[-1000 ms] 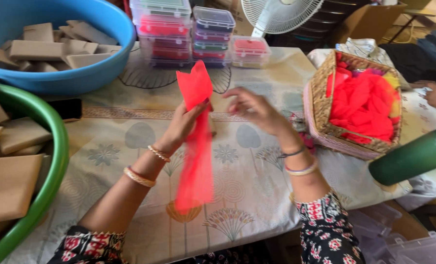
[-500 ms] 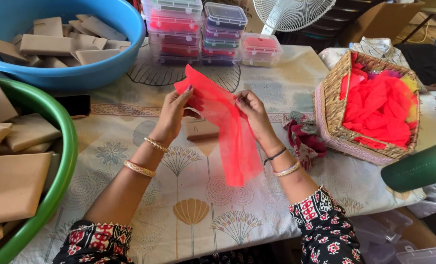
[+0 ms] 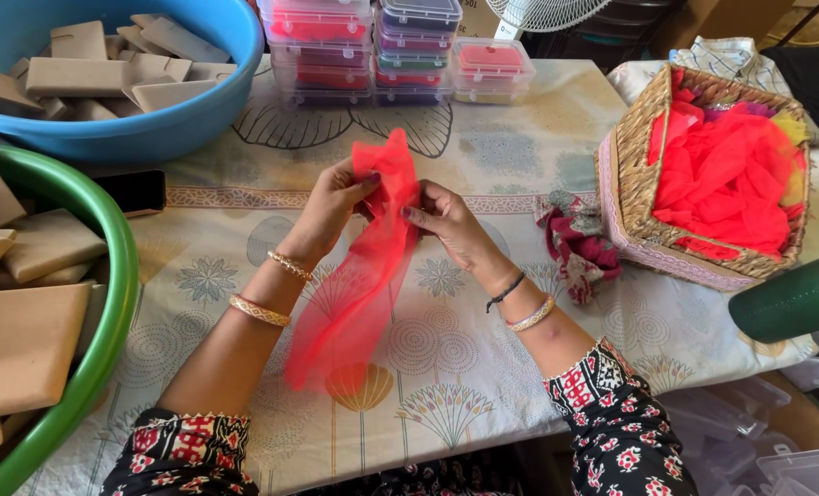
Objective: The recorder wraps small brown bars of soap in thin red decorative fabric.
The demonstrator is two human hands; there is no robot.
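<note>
Both hands pinch red net cloth (image 3: 359, 285) | left hand (image 3: 336, 197) | right hand (image 3: 446, 220)

The green tub (image 3: 106, 303) and blue tub (image 3: 152, 138) both run off the frame's left and top edges, so their full loads stay unseen. The red net cloth (image 3: 373, 266) bunches at the fingers (image 3: 359, 184), hiding each grip's hold. The fan (image 3: 543, 11) is cropped above.
</note>
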